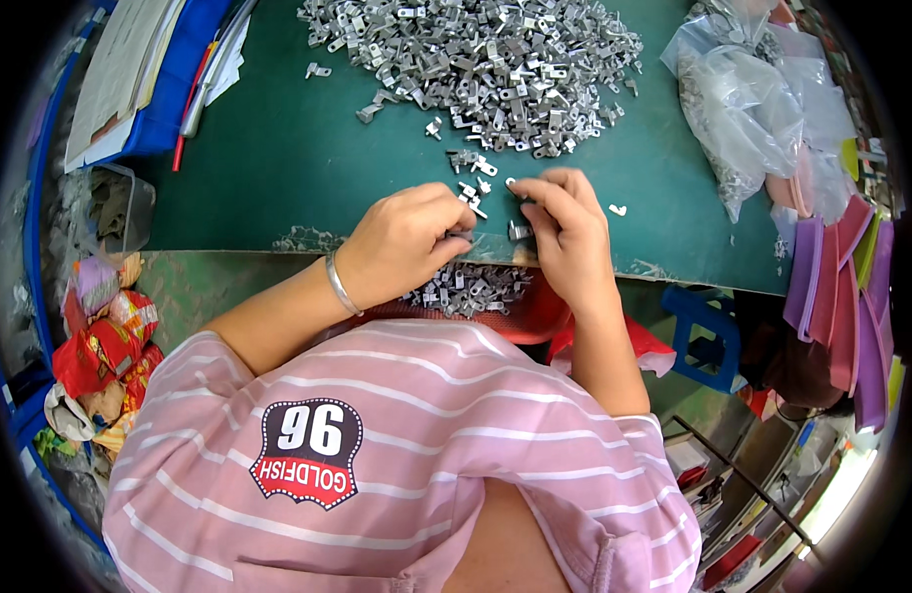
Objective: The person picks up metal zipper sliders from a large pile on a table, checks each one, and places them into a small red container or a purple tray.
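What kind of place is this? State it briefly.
Probably a small-parts assembly or sorting workbench: a heap of small metal brackets on a green table, clear bags of parts, and more pieces in a red tray.

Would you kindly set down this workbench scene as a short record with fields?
Surface: green table mat
Left hand: fingers pinch a small silver metal bracket at the mat's near edge
Right hand: fingers hold a small silver metal part just beside the left hand
Wrist: thin silver bangle on the left arm
Far side: large heap of small silver metal brackets
Below the edge: red tray holding more brackets
Right side: clear plastic bags
Left side: blue folder with papers
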The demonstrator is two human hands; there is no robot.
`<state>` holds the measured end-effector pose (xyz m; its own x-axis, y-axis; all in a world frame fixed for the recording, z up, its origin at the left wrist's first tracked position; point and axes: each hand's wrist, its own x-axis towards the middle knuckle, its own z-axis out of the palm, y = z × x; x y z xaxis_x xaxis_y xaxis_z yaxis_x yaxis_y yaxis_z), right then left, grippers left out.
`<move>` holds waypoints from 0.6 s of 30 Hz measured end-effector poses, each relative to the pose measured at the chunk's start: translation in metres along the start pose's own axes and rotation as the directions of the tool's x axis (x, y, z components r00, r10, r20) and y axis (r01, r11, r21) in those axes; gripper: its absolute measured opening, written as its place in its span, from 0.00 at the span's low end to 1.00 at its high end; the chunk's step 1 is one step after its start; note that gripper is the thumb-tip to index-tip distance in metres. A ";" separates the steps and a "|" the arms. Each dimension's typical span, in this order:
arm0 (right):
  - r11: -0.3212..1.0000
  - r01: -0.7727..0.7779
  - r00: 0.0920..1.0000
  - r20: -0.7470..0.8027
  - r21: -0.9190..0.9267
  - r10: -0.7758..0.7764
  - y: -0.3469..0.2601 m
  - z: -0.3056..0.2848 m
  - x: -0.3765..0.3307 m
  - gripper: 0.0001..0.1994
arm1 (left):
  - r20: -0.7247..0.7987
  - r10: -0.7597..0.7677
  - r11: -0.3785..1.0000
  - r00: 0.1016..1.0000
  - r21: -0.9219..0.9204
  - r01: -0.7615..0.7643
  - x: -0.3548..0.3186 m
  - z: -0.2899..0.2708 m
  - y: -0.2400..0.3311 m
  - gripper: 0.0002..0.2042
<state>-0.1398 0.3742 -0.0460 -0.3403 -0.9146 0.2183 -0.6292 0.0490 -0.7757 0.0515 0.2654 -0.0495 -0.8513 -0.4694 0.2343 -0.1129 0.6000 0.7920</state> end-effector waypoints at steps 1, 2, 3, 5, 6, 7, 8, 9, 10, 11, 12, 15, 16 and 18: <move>0.997 0.060 0.998 0.009 -0.047 -0.060 0.005 0.002 0.005 0.07 | -0.008 -0.010 1.000 1.000 -0.001 0.010 0.001 0.000 0.000 0.12; 0.988 0.125 0.992 0.021 -0.094 -0.123 0.009 0.003 0.010 0.07 | -0.010 -0.016 1.000 1.000 0.000 0.016 0.001 0.000 0.000 0.12; 0.981 0.143 0.990 0.005 -0.133 -0.144 0.011 0.002 0.011 0.08 | -0.022 -0.030 0.999 0.999 -0.023 0.029 0.000 0.000 0.000 0.12; 0.994 0.074 0.997 -0.023 -0.086 -0.076 0.008 0.000 0.008 0.07 | -0.016 -0.079 0.993 0.997 -0.088 0.077 -0.001 -0.003 0.000 0.09; 0.999 0.004 0.999 -0.053 -0.041 -0.006 0.007 -0.003 0.005 0.07 | -0.019 -0.080 0.993 0.997 -0.087 0.079 -0.001 -0.005 -0.001 0.09; 0.991 -0.114 0.992 -0.039 0.064 0.117 0.009 -0.005 0.001 0.06 | -0.035 -0.100 0.990 0.994 -0.100 0.096 0.001 -0.007 -0.004 0.08; 0.992 -0.112 0.993 -0.037 0.065 0.115 0.007 -0.009 -0.001 0.06 | -0.052 -0.120 0.987 0.991 -0.113 0.114 0.001 -0.009 -0.007 0.06; 0.926 -0.299 0.954 0.059 0.230 0.293 0.003 -0.013 -0.003 0.06 | -0.063 -0.157 0.982 0.986 -0.113 0.149 0.002 -0.012 -0.007 0.04; 0.799 -0.477 0.879 0.182 0.365 0.441 0.001 -0.016 -0.005 0.07 | -0.064 -0.158 0.982 0.985 -0.111 0.150 0.002 -0.014 -0.009 0.04; 0.792 -0.461 0.887 0.186 0.400 0.422 0.000 -0.017 -0.007 0.08 | -0.111 -0.136 0.989 0.984 -0.075 0.129 0.003 -0.014 -0.010 0.04; 0.795 -0.459 0.888 0.179 0.395 0.424 0.000 -0.017 -0.009 0.08 | -0.157 -0.113 0.993 0.981 -0.038 0.109 0.005 -0.014 -0.012 0.04; 0.753 -0.470 0.881 0.205 0.460 0.426 -0.002 -0.018 -0.011 0.08 | -0.151 -0.061 0.995 0.987 0.068 0.072 0.009 -0.008 -0.009 0.09; 0.757 -0.468 0.883 0.203 0.457 0.423 -0.002 -0.019 -0.010 0.08 | -0.150 -0.043 0.986 0.988 0.151 0.066 0.011 -0.005 -0.007 0.11; 0.804 -0.501 0.865 0.205 0.319 0.457 -0.004 -0.020 -0.009 0.07 | -0.180 0.063 0.963 0.982 0.268 -0.012 0.013 -0.001 -0.010 0.12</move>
<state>-0.1483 0.3899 -0.0334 -0.4388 -0.8513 -0.2876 -0.1123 0.3695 -0.9224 0.0424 0.2521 -0.0539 -0.7506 -0.5399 0.3810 -0.2353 0.7572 0.6094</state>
